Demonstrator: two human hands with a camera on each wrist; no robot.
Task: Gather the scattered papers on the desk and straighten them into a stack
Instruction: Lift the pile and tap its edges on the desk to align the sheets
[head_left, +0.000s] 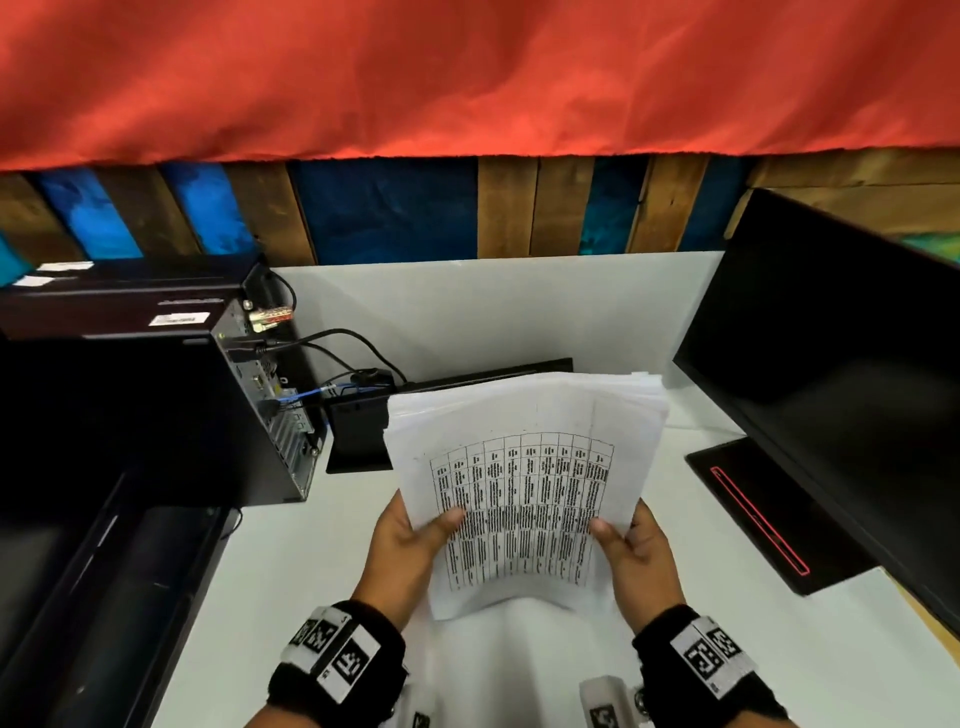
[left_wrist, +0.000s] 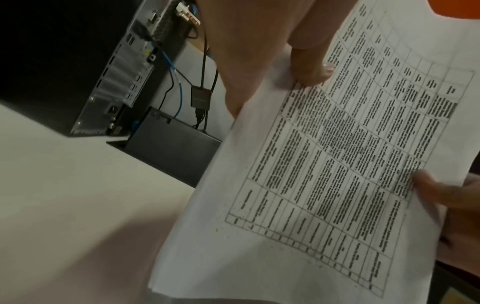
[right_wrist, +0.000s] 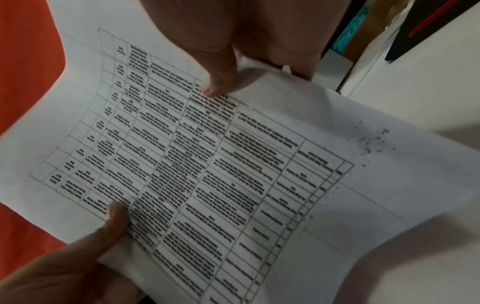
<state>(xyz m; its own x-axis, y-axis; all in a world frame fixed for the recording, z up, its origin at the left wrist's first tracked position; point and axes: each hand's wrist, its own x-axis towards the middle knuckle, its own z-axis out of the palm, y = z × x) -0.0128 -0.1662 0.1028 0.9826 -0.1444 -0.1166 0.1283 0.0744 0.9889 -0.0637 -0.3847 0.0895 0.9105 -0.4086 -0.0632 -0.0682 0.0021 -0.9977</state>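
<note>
Hands: left hand (head_left: 410, 540) at 9 o'clock and right hand (head_left: 636, 551) at 3 both pinch the papers (head_left: 524, 483).
Tip: I think tap the bottom edge on the desk (head_left: 291, 582) to even the uneven top.

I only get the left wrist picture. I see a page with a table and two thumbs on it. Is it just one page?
Observer: No. The head view shows the papers as a sheaf, several sheet edges fanned at the far end.
Operator: What's on the other side of them?
Observer: A dark monitor on a stand with a red stripe, to the right.
Operator: Are both hands holding on?
Observer: Yes. The left hand and right hand each pinch a side edge, thumbs on top.
</note>
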